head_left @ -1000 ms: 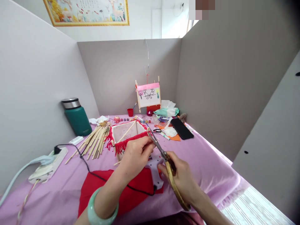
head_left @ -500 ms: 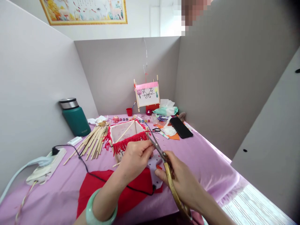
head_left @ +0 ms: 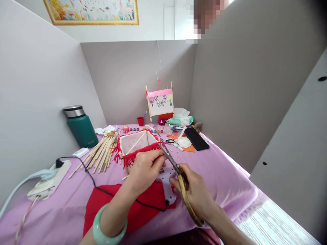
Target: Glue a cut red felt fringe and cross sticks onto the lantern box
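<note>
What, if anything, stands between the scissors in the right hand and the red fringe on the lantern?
Nothing visible. The scissors run from the right hand past the left hand, and their tips reach the red fringe on the lantern with nothing in between.

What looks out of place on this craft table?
A black power cord runs from the power strip across the red cloth, beneath the left forearm, near the scissors in the right hand: odd, lying loose in the work area.

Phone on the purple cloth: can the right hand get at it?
Probably yes: nothing stands on the cloth between the right hand and the phone, though it holds scissors it would likely set down first.
</note>
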